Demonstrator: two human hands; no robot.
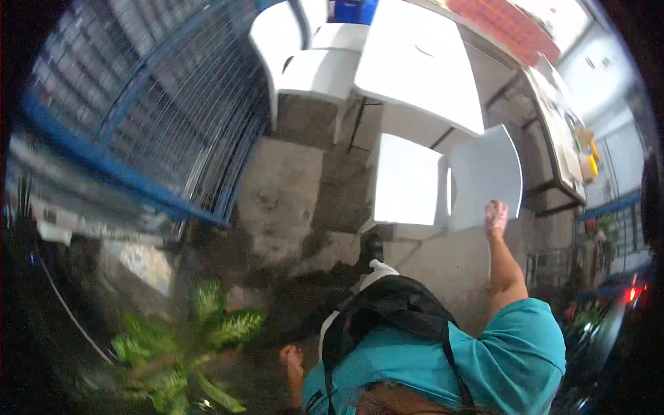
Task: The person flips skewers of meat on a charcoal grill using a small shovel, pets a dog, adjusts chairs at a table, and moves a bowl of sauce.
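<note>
My right hand (496,215) is stretched out to the right and overlaps the lower edge of a white chair's backrest (485,174). Whether it touches the chair cannot be made out. The seat of that white chair (407,181) faces a white table (420,57) beyond it. Low in the view, my left hand (292,355) hangs beside my body with its fingers loosely curled. A leafy green potted-type plant (176,342) is the nearest thing to it. Nothing shows in either hand, but both are small and blurred. A black apron (389,306) covers my front.
On the left stands a blue metal grille gate (155,129). More white chairs (319,70) stand at the table's left side. A metal-framed side table (552,124) at the right holds several items, among them a yellow container (588,167). Wet-looking dark patches mark the concrete floor (280,187).
</note>
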